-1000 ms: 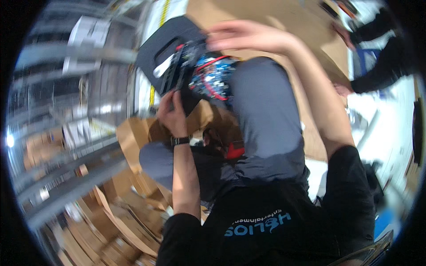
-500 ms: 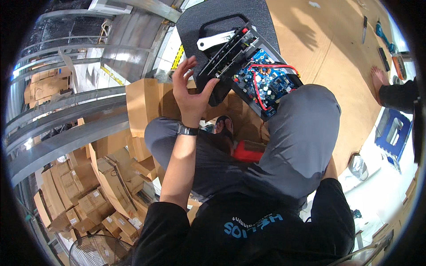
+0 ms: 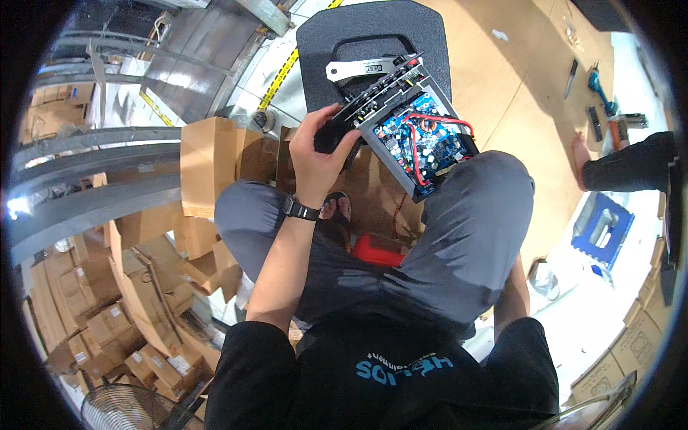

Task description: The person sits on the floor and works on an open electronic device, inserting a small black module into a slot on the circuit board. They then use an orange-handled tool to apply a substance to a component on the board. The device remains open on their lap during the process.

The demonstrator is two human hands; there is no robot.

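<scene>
My left hand [image 3: 320,150] grips the near end of a dark panel [image 3: 373,93] on an opened electronics module, fingers behind it and thumb in front. The module's metal frame [image 3: 378,147] surrounds a blue circuit board [image 3: 423,132] with red cables [image 3: 414,147] across it. Its lower end is close to my right knee [image 3: 487,186]. Behind the module lies a black textured case [image 3: 373,25] with a recessed handle, and a flat silver-white piece [image 3: 351,69] crosses it. My right forearm [image 3: 510,290] runs down behind my right thigh, which hides the hand.
Cardboard boxes [image 3: 100,330] are piled at the left beside metal rails [image 3: 107,190]. A red object [image 3: 378,249] lies between my legs. At the right are another person's foot [image 3: 579,161], a drill-like teal tool [image 3: 596,86], a blue stool [image 3: 602,229] and cardboard sheeting [image 3: 516,93].
My left hand has closed from spread fingers onto the panel's end. The module has tilted slightly and the panel now sits nearer its frame. The whole view has shifted a little.
</scene>
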